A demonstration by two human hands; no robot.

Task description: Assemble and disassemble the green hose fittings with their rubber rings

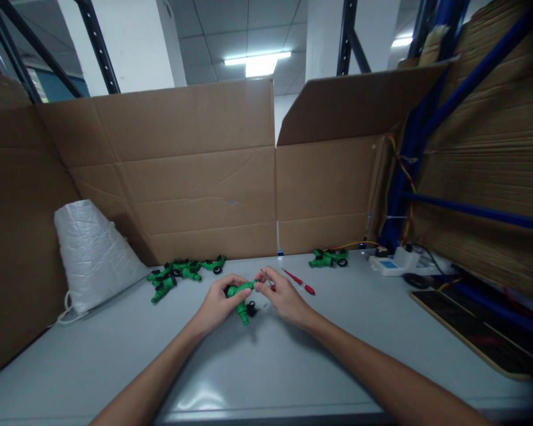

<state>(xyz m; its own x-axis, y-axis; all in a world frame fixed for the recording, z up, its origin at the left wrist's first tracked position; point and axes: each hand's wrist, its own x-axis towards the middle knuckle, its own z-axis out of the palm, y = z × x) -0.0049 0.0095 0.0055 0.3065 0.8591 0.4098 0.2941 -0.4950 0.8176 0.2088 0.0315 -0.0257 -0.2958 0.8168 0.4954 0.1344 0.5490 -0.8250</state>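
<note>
My left hand point(217, 300) is closed around a green plastic fitting point(241, 305) with stepped, tube-like ends and black parts. One stepped end points down toward the table, beside a small black ring-shaped part point(251, 307). At the fitting's upper right end are the pinched fingertips of my right hand point(282, 296). A thin metal tool point(266, 276) pokes out between those fingers; its exact kind is too small to make out. Just right of this hand, a red screwdriver point(299, 282) lies on the table.
Several similar green fittings point(182, 271) lie in a heap at the back left, and one green fitting point(328, 258) sits at the back right. A white wrapped bag point(93, 254) leans at left. Cardboard walls point(195, 183) surround the table point(231, 378). A power strip point(388, 265) stands right.
</note>
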